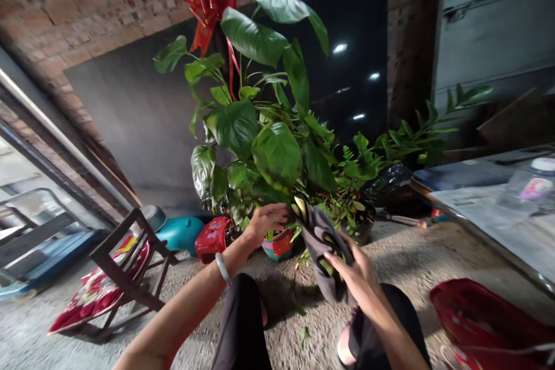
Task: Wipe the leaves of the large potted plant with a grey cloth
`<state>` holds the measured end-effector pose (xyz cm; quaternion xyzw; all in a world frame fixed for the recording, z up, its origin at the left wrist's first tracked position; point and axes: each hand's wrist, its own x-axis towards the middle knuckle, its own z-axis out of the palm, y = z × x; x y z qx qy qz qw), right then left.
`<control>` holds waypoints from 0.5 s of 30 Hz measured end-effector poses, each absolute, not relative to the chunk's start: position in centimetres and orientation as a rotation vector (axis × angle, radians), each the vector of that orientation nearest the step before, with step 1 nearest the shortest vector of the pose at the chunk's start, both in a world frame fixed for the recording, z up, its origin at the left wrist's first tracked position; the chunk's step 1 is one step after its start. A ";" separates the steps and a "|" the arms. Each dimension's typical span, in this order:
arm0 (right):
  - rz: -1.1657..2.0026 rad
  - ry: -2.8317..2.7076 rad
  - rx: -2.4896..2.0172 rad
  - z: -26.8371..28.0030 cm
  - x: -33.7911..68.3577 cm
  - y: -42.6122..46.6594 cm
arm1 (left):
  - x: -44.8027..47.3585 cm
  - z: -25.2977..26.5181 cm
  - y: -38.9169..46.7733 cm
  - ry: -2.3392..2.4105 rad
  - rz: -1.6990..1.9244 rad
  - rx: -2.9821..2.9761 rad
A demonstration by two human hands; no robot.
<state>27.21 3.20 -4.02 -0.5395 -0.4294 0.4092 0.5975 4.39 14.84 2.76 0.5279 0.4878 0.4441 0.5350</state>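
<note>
My right hand (pixel 355 269) grips a bunched grey cloth (pixel 318 231) with dark edging and yellowish patches, held in front of the plant's lower right side. Just left of the cloth, my left hand (pixel 269 221) reaches toward the lower leaves with its fingers stretched out and nothing visible in them. A pale bracelet (pixel 223 270) circles that wrist. Large glossy leaves of a tall potted plant (pixel 276 153) hang directly above both hands. Part of its colourful pot (pixel 277 245) shows below my left hand. Whether the left fingertips touch a leaf, I cannot tell.
A wooden chair (pixel 125 260) with a red cushion stands left, near a teal object (pixel 180 234) and a red stool (pixel 212 239). A table (pixel 485 208) bearing a clear jar (pixel 531 188) is at right, above a red bag (pixel 481 318). A red bow (pixel 210 0) tops the plant.
</note>
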 end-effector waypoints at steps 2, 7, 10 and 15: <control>0.925 -0.945 -1.313 -5.5 29.0 1.6 | 6.0 1.9 15.1 1.119 0.991 1.322; 0.817 -0.824 -1.451 -6.3 32.5 -0.5 | 13.5 0.7 18.9 1.087 0.984 1.433; 0.839 -0.763 -1.496 -6.2 33.3 -1.3 | 17.8 0.0 22.0 1.257 0.962 1.414; 0.893 -0.675 -1.409 -5.8 33.6 -2.7 | 21.7 -0.5 24.7 1.262 1.000 1.281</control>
